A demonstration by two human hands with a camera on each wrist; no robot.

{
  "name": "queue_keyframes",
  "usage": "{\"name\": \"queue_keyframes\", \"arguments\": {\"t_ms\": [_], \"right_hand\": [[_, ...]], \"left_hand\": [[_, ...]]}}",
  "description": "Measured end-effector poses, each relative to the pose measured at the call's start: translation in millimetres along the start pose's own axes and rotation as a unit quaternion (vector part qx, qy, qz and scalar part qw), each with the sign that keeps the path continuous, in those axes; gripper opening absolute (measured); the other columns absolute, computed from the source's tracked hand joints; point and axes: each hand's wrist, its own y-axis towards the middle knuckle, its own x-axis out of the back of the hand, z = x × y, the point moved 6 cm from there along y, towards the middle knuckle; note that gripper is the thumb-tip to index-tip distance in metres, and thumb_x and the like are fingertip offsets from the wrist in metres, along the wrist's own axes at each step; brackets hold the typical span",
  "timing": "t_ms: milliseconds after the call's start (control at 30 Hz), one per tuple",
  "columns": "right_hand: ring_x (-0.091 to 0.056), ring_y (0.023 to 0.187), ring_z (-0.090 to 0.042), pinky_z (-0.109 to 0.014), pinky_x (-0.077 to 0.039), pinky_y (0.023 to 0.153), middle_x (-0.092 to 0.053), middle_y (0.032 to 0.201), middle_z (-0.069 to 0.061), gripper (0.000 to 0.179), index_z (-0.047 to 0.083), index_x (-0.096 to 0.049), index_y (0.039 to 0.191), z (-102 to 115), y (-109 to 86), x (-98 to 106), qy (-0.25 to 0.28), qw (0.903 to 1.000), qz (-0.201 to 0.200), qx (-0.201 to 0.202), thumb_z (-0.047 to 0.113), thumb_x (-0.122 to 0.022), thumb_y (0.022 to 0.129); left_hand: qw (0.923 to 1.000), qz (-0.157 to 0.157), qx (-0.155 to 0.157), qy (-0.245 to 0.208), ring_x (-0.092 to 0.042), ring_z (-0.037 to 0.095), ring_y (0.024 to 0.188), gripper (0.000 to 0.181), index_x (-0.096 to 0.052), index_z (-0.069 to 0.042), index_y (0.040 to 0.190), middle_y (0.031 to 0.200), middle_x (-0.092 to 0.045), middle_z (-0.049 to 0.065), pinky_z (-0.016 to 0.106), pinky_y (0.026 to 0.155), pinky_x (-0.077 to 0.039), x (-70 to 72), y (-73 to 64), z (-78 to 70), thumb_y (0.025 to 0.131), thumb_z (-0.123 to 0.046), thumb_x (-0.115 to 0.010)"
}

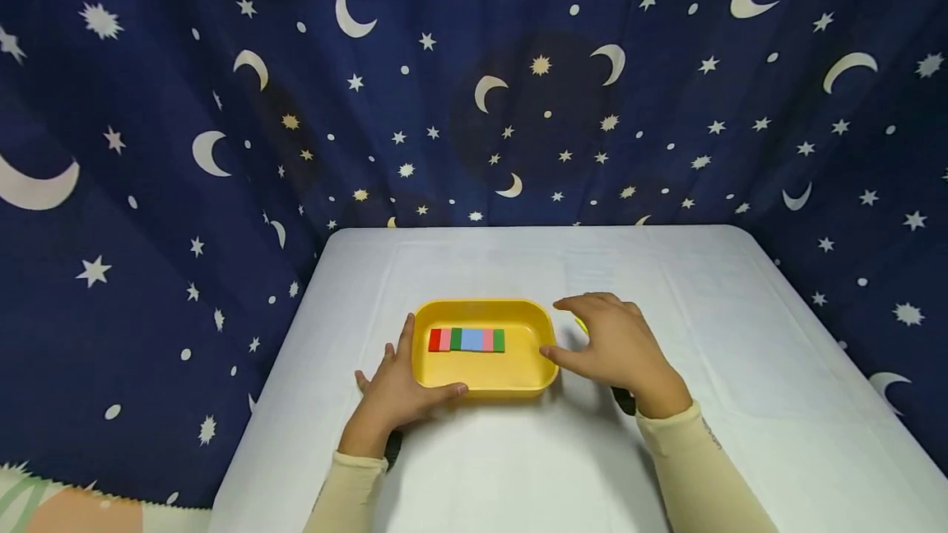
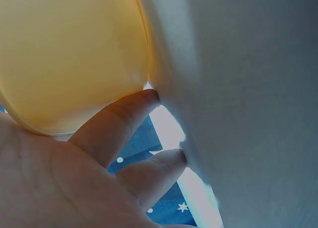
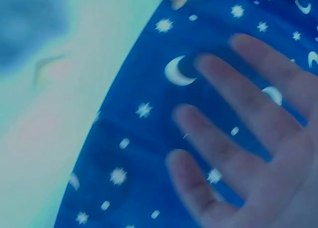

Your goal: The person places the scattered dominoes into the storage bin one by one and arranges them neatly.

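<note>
In the head view a yellow plastic tray (image 1: pixel 474 385) with rounded corners stands on the table. Inside lies a row of flat coloured pieces (image 1: pixel 472 340), red, pink, green and blue, side by side. My left hand (image 1: pixel 396 389) rests against the tray's front left corner, thumb along the front side and fingers spread at the left. Two of its fingertips touch the white cloth in the left wrist view. My right hand (image 1: pixel 611 340) is at the tray's right end, fingers extended, thumb tip overlapping the rim. Behind it a bit of something yellow (image 1: pixel 581 325) shows, mostly hidden.
A white cloth (image 1: pixel 704 311) covers the table. Dark blue curtains (image 1: pixel 444 105) with moons and stars hang behind it and along both sides. In the blurred right wrist view, a thin curved mark (image 3: pixel 47 64) shows on the pale surface; its kind is unclear.
</note>
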Motion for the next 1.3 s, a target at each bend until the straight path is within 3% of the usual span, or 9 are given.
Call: {"name": "queue_keyframes", "arguments": {"t_ms": [167, 367, 633, 1000, 1167, 1300], "right_hand": [[-0.030, 0.154, -0.041, -0.074, -0.023, 0.113, -0.052, 0.158, -0.008, 0.089, 0.024, -0.059, 0.152, -26, -18.7, -1, 0.014, 0.9992, -0.038, 0.003, 0.078, -0.072, 0.082], [-0.011, 0.160, -0.043, -0.075, -0.005, 0.120, -0.035, 0.169, -0.012, 0.097, 0.031, -0.045, 0.162, -47, -32.6, -7, 0.010, 0.9975, -0.069, -0.007, 0.075, -0.075, 0.081], [0.001, 0.161, -0.042, -0.075, -0.001, 0.120, -0.022, 0.174, -0.010, 0.104, 0.034, -0.036, 0.166, -59, -27.1, -9, -0.021, 0.9969, -0.074, -0.017, 0.078, -0.074, 0.080], [-0.002, 0.160, -0.044, -0.076, -0.001, 0.119, -0.023, 0.174, -0.009, 0.103, 0.033, -0.037, 0.166, -67, -26.4, -14, -0.009, 0.9974, -0.065, -0.029, 0.076, -0.076, 0.080], [-0.002, 0.160, -0.045, -0.077, 0.000, 0.118, -0.023, 0.174, -0.007, 0.098, 0.034, -0.035, 0.166, -72, -25.1, -21, 0.003, 0.9985, -0.046, -0.030, 0.051, -0.082, 0.082], [0.008, 0.160, -0.041, -0.076, 0.005, 0.118, -0.018, 0.176, -0.005, 0.103, 0.037, -0.028, 0.168, -77, -22.9, -37, 0.017, 0.9986, 0.026, -0.043, 0.026, -0.078, 0.079]], "left_hand": [[1.0000, 0.002, 0.004, 0.000, -0.026, 0.043, 0.157, 0.156, 0.003, -0.035, 0.171, 0.164, -0.044, 0.008, 0.089, 0.106, 0.000, -2.3, -3.6, 4.8, 0.051, -0.097, -0.076], [1.0000, 0.000, 0.000, 0.000, -0.028, 0.042, 0.156, 0.155, 0.002, -0.036, 0.171, 0.163, -0.045, 0.008, 0.089, 0.106, -0.001, -5.1, -5.4, 6.9, 0.051, -0.097, -0.076], [0.9999, -0.001, 0.001, -0.014, -0.025, 0.041, 0.157, 0.155, 0.005, -0.037, 0.170, 0.165, -0.043, 0.008, 0.088, 0.108, 0.000, -5.3, -3.8, 5.5, 0.052, -0.096, -0.076], [1.0000, 0.000, -0.002, -0.007, -0.025, 0.042, 0.157, 0.156, 0.004, -0.036, 0.170, 0.164, -0.044, 0.006, 0.089, 0.107, -0.001, -3.4, 3.3, -1.3, 0.051, -0.096, -0.077], [1.0000, 0.004, 0.001, -0.001, -0.025, 0.042, 0.157, 0.156, 0.008, -0.039, 0.169, 0.164, -0.044, 0.007, 0.088, 0.108, -0.001, -3.0, 3.1, -1.6, 0.051, -0.096, -0.077], [1.0000, 0.004, 0.000, 0.001, -0.025, 0.042, 0.157, 0.156, 0.006, -0.037, 0.170, 0.164, -0.044, 0.006, 0.088, 0.108, -0.001, -2.1, 4.2, -0.8, 0.052, -0.096, -0.077]]}}
